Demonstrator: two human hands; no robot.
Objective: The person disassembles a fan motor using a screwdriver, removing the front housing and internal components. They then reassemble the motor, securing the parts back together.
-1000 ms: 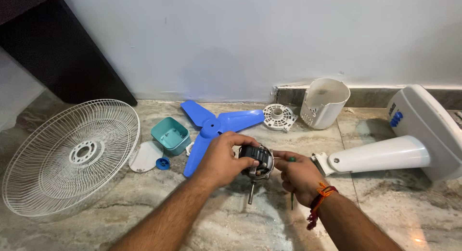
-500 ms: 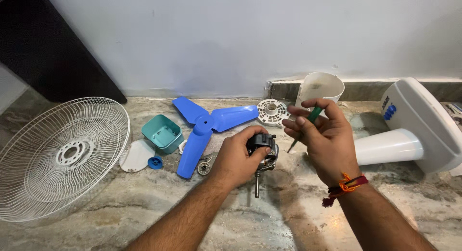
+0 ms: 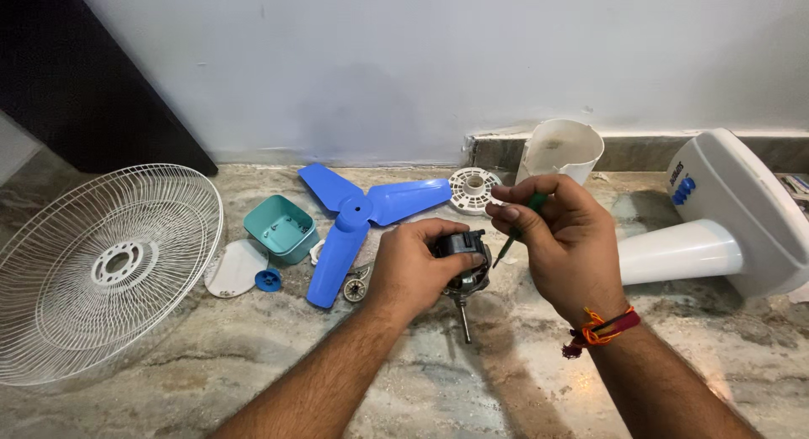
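Observation:
My left hand grips a small fan motor from above, its metal shaft pointing down toward the marble floor. My right hand is raised just right of the motor and pinches a green-handled screwdriver, whose tip slants down toward the motor's right side. A thread band sits on my right wrist.
A blue three-blade fan propeller lies behind the motor. Left of it are a teal housing, a white cap, a blue knob and a white wire fan guard. A white fan base and stand, a white cup-shaped cover and a round white grille disc lie right.
My right hand lifted off the motor, raising the screwdriver, and now brings it in close beside the motor. My left hand keeps hold of the motor throughout.

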